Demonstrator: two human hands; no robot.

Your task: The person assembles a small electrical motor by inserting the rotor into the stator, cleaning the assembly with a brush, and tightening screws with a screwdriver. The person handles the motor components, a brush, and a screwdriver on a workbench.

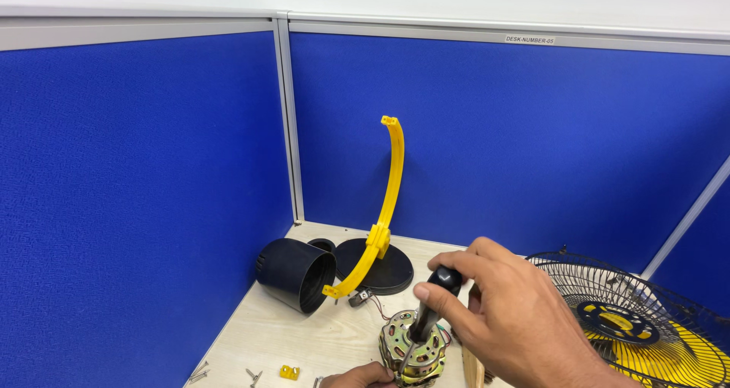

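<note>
My right hand [506, 316] grips the black handle of a screwdriver [430, 304] that stands upright with its tip down in a fan motor [411, 351]. The motor is a brass-coloured metal stack with copper windings, resting on the light wooden desk [304, 338]. My left hand [359, 376] shows only at the bottom edge, fingers against the motor's lower left side, steadying it.
A black motor housing [296, 273] lies on its side at the left. Behind it a yellow curved bracket [385, 205] rises from a black round base [380, 270]. A wire fan guard with yellow blades [639, 319] lies at the right. Loose screws [201, 370] and a small yellow clip [289, 372] lie near the front. Blue partition walls enclose the desk.
</note>
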